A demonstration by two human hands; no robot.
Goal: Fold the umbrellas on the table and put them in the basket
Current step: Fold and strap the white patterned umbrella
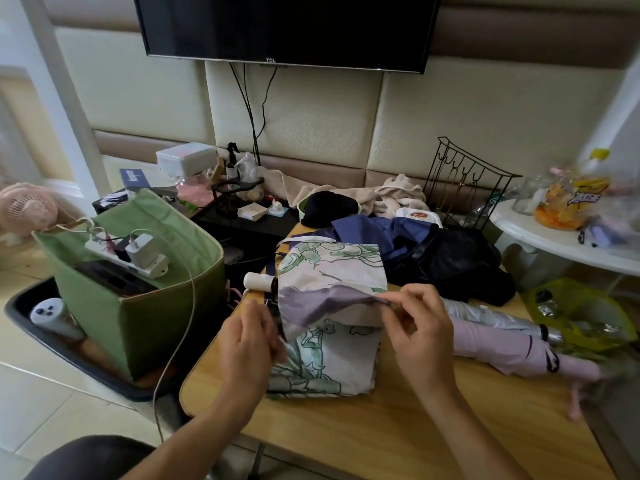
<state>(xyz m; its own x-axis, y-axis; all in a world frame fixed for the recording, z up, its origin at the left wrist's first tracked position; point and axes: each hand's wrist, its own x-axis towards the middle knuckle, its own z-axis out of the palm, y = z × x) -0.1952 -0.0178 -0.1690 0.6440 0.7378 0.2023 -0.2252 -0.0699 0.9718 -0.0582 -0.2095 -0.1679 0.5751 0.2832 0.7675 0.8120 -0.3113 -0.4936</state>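
Risk 1: the pleats of the floral umbrella [329, 327] spring loose if either grip slackens, because the canopy is only partly gathered. Risk 2: the loose purple flap slips from the pinch and unrolls.

The floral umbrella lies on the tabletop [381, 427], handle toward the green basket [145, 306], which stands just beside the tabletop. The right hand [415, 327] pinches the purple flap, grip narrow. The left hand [249, 344] curls around the canopy edge near the handle, grip closed on fabric. The pink umbrella [512, 344] lies near, untouched.
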